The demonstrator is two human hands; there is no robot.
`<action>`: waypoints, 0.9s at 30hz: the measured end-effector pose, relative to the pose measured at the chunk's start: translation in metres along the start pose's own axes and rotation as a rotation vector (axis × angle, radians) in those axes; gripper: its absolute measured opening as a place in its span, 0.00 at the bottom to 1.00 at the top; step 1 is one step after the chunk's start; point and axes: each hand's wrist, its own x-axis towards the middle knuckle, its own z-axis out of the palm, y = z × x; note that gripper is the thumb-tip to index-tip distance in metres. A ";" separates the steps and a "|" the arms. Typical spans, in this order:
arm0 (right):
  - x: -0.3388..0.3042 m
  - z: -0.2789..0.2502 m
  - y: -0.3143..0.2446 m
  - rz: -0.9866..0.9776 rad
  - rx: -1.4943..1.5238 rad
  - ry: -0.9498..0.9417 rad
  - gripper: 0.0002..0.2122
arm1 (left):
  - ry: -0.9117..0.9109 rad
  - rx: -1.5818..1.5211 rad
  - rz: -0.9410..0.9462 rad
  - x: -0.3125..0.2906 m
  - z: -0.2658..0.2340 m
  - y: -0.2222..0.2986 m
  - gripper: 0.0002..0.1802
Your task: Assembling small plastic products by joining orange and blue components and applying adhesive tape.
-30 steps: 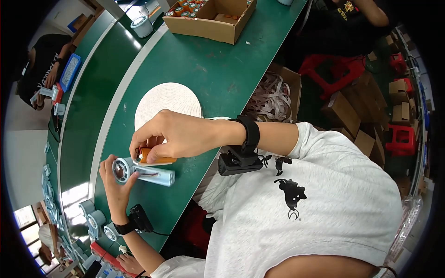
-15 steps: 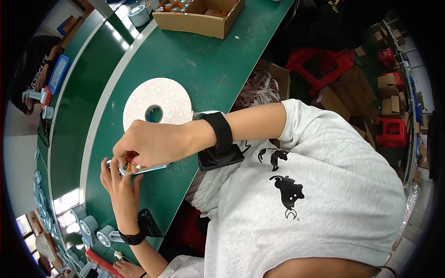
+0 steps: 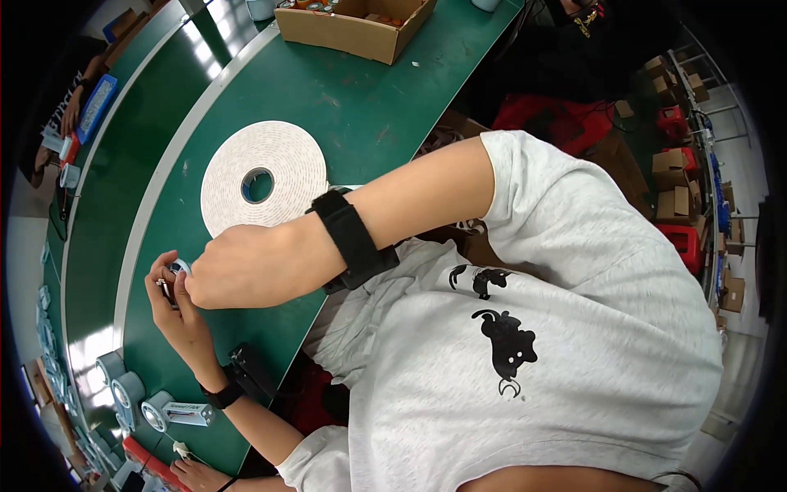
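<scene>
My left hand (image 3: 182, 318) has its fingers curled round a small light-blue fan housing (image 3: 180, 266), of which only a rounded end shows. Thin wires or metal bits glint near those fingertips. My right hand (image 3: 246, 266) lies across from the right, back up and curled, right against the left hand. Its fingertips, and whatever they pinch, are hidden behind the knuckles. Just beyond my right wrist, a large roll of white double-sided tape (image 3: 287, 164) lies flat on the green bench (image 3: 361, 107). Both wrists wear black straps.
A cardboard box (image 3: 344, 34) holding orange cylindrical cells stands at the far end. Several light-blue fan bodies (image 3: 156, 410) stand at the lower left, near a co-worker's hand (image 3: 197, 474). Another person sits across the green belt (image 3: 115, 197). Cartons (image 3: 676, 205) line the right.
Both hands have shifted left with the housing. My right hand has turned so its back covers its fingers; the housing's long side and red wires seen before are now hidden. The whole view has shifted slightly.
</scene>
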 end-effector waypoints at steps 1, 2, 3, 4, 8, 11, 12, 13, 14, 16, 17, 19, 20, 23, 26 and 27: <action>0.005 0.000 0.001 -0.004 0.003 -0.011 0.04 | 0.007 -0.004 -0.009 -0.002 0.000 0.000 0.08; 0.012 0.000 0.002 -0.011 0.026 -0.052 0.04 | 0.006 0.013 -0.004 -0.002 -0.001 0.000 0.08; 0.018 0.001 0.003 -0.018 0.050 -0.093 0.05 | 0.006 0.030 0.002 -0.002 -0.001 0.000 0.08; 0.024 0.003 0.005 -0.024 0.074 -0.133 0.05 | 0.004 0.048 0.008 -0.003 -0.001 -0.001 0.08; 0.043 0.010 0.017 0.048 0.152 -0.219 0.08 | 0.073 0.025 0.004 -0.007 0.004 -0.003 0.09; 0.043 0.007 0.028 0.042 0.205 -0.322 0.07 | 0.041 0.000 -0.039 -0.007 -0.001 0.000 0.09; 0.045 0.005 0.026 0.031 0.235 -0.371 0.07 | 0.029 -0.003 -0.063 -0.009 -0.005 0.001 0.09; 0.041 0.006 0.027 0.034 0.230 -0.375 0.07 | 0.031 -0.010 -0.061 -0.008 -0.004 -0.002 0.09; 0.034 0.009 0.028 0.050 0.246 -0.337 0.07 | 0.040 0.020 -0.065 -0.008 -0.003 -0.005 0.09; 0.018 0.015 0.028 0.083 0.279 -0.268 0.07 | 0.060 0.078 -0.079 -0.010 0.003 -0.006 0.08; 0.016 0.019 0.027 0.083 0.275 -0.275 0.07 | 0.066 0.073 -0.081 -0.009 0.005 -0.007 0.08; 0.019 0.031 0.024 0.007 0.134 -0.098 0.07 | 0.068 0.261 0.025 -0.005 0.004 -0.009 0.08; 0.019 0.036 0.024 -0.035 0.063 -0.010 0.07 | 0.073 0.358 0.077 -0.004 0.003 -0.009 0.08; 0.013 0.046 0.031 -0.112 0.055 0.081 0.07 | 0.051 0.345 0.011 -0.003 0.007 -0.002 0.07; 0.014 0.043 0.029 -0.193 0.084 0.161 0.07 | 0.052 0.355 -0.028 -0.006 0.005 0.004 0.07; 0.010 0.041 0.027 -0.211 0.114 0.195 0.07 | 0.045 0.361 -0.031 -0.006 0.006 0.007 0.06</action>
